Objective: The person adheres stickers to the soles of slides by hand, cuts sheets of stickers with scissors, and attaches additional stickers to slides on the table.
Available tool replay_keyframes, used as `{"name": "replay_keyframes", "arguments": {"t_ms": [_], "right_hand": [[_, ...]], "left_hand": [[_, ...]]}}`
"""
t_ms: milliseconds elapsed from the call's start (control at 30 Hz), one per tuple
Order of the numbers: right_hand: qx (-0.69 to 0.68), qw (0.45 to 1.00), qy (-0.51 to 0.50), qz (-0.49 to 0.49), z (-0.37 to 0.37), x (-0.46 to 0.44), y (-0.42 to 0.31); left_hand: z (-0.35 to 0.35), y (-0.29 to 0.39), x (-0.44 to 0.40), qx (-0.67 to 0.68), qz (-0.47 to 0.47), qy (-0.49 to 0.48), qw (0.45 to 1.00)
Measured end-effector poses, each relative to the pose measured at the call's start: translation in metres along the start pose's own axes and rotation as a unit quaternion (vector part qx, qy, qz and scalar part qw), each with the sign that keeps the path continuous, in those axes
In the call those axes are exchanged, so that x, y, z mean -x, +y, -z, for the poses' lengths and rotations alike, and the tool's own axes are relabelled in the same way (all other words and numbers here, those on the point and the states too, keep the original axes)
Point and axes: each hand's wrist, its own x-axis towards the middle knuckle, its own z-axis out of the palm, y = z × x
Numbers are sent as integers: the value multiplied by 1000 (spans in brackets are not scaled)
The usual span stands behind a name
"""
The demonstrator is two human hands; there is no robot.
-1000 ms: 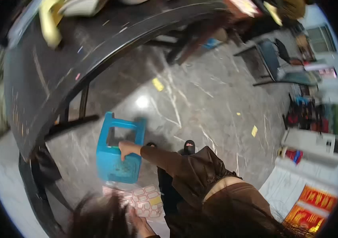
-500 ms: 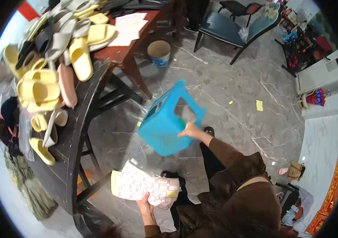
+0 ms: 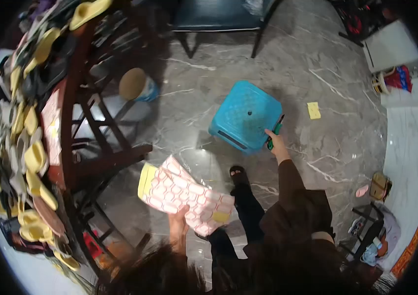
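Note:
My left hand [image 3: 178,222] is closed on several white sheets [image 3: 189,199] printed with pink rounded outlines, with yellow along one edge. The sheets fan apart slightly at the top. My right hand [image 3: 278,145] grips the near right edge of a blue plastic stool [image 3: 246,110], whose seat faces up. A green-handled tool with a dark part [image 3: 271,142] is also at my right hand, against the stool's side; its kind is not clear. Whether the stool's legs touch the floor cannot be seen.
Many yellow, grey and pink slippers [image 3: 34,157] crowd the table [image 3: 71,142] at left. A bucket [image 3: 135,86] stands beside it. A dark chair [image 3: 216,17] is ahead. A yellow scrap [image 3: 313,110] lies on the floor; a bag [image 3: 380,187] sits by the right wall.
The blue stool has turned from tilted, with its legs showing, to seat up, and moved to the right. My view has shifted. The sheets stay in my left hand.

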Motion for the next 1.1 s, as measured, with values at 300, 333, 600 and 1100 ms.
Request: {"name": "replay_keyframes", "arguments": {"t_ms": [300, 333, 600, 1100], "right_hand": [[-271, 956, 11, 115, 92, -31, 59], [-307, 945, 18, 116, 102, -27, 68], [-262, 947, 167, 85, 179, 65, 108], [254, 907, 189, 278, 73, 131, -16]], "left_hand": [[-242, -95, -177, -45, 25, -202, 978], [-261, -110, -190, -31, 38, -221, 974], [-320, -212, -274, -113, 65, -183, 975], [-272, -90, -187, -542, 123, -160, 816]]}}
